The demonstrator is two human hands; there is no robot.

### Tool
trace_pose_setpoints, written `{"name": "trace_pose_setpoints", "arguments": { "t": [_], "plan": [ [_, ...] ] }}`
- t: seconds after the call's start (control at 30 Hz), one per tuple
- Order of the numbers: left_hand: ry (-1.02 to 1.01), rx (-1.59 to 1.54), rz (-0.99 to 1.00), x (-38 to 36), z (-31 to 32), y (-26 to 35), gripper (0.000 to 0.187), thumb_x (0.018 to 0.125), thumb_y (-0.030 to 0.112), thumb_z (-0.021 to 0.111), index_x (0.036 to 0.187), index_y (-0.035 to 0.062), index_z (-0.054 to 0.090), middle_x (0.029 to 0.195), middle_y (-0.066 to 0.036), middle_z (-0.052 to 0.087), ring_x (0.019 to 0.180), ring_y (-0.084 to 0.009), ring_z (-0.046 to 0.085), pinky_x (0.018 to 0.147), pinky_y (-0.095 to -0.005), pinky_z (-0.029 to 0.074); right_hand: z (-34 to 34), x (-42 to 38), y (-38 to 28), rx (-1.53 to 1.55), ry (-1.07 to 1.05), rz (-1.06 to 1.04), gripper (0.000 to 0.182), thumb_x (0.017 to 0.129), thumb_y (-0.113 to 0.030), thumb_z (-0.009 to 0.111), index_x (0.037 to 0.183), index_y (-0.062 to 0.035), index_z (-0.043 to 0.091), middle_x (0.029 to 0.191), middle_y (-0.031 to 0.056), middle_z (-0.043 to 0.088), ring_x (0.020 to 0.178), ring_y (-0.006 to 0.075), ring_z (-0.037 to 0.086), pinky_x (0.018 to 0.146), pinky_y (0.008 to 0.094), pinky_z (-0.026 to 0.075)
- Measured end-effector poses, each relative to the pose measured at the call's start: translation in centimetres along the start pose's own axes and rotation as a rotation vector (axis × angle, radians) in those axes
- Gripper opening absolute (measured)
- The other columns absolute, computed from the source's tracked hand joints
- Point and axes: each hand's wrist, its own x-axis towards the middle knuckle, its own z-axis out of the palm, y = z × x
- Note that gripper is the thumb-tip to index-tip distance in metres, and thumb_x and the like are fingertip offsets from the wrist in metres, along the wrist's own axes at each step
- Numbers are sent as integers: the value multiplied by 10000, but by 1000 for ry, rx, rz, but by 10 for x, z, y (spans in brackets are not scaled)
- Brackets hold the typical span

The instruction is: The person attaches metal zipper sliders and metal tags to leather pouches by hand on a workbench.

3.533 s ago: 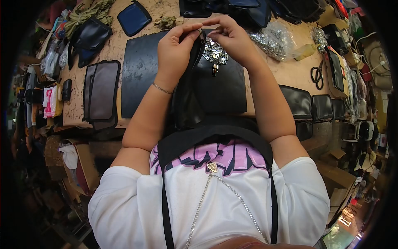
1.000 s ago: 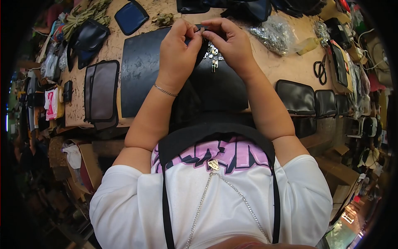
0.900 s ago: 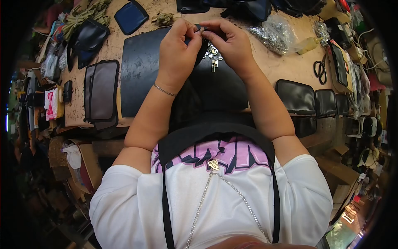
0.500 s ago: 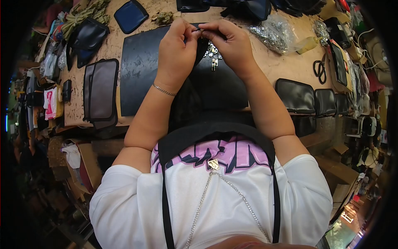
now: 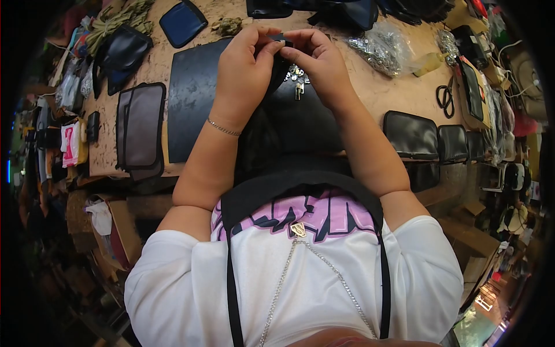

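Note:
My left hand [image 5: 245, 72] is closed in a pinch at the end of a black zipper tape [image 5: 278, 74]. Facing it, my right hand [image 5: 321, 66] pinches the same end with thumb and forefinger. Fingertips hide most of the small part between them. From there the tape hangs down between my wrists towards my lap, where it merges with other black material. Below my right fingers a little pile of metal zipper sliders [image 5: 296, 75] lies on the black board [image 5: 196, 98].
Dark pouch panels [image 5: 141, 124] lie at the left, black pouches [image 5: 410, 134] at the right. Scissors [image 5: 445, 100] rest near a plastic bag of metal parts [image 5: 381, 49]. A blue-black piece [image 5: 182, 23] sits at the back of the wooden table [image 5: 370, 95].
My fingers have shifted slightly; the right fingers have spread a little and curl around the tape's end. Both hands stay at nearly the same place. The board and sliders have not moved.

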Motion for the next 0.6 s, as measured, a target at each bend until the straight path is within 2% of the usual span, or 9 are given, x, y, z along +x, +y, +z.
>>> {"name": "trace_pose_setpoints", "arguments": {
  "t": [0.07, 0.17, 0.27, 0.37, 0.47, 0.6],
  "plan": [
    [-9, 49, 51, 0, -3, 2, 119, 928, 56, 655, 1032, 2, 669, 893, -49, 684, 844, -108, 645, 761, -252, 508, -2, 0, 0, -14, -27, -3, 367, 851, -110, 779, 1148, -7, 588, 909, 27, 624, 883, 112, 630, 788, 265, 525],
    [-124, 234, 145, 5, -13, 7, 89, 909, 70, 665, 967, 7, 688, 889, -73, 679, 821, -163, 659, 740, -275, 507, 2, -5, 1, -54, -22, -42, 318, 887, -65, 737, 1165, -36, 587, 966, 16, 643, 947, 90, 609, 857, 247, 502],
    [-190, 369, 172, 8, -23, 20, 78, 881, 64, 667, 931, 6, 681, 859, -105, 648, 795, -240, 652, 711, -313, 502, 10, -6, -17, -167, -60, 52, 272, 897, -61, 720, 1139, -25, 600, 978, 24, 651, 936, 91, 617, 866, 251, 506],
    [-183, 387, 226, 9, -23, 25, 64, 863, 43, 654, 916, 8, 663, 839, -117, 620, 784, -289, 633, 694, -340, 490, 16, -5, -19, 141, -136, 137, 261, 855, -80, 757, 1069, 5, 633, 970, 19, 676, 894, 97, 636, 834, 253, 524],
    [-188, 423, 260, 9, -25, 27, 36, 860, 24, 640, 889, 3, 646, 833, -119, 611, 783, -299, 628, 696, -347, 489, 19, -6, -10, 267, -137, 138, 195, 867, -48, 720, 1045, -3, 655, 962, 7, 677, 871, 80, 620, 811, 232, 507],
    [-155, 385, 230, 4, -23, 26, 36, 861, 15, 633, 891, -3, 641, 840, -125, 605, 795, -306, 623, 704, -347, 485, 21, -9, -10, 246, -140, 183, 169, 861, -27, 688, 1026, -19, 652, 902, -22, 655, 812, 46, 575, 745, 203, 461]
  ]
}}
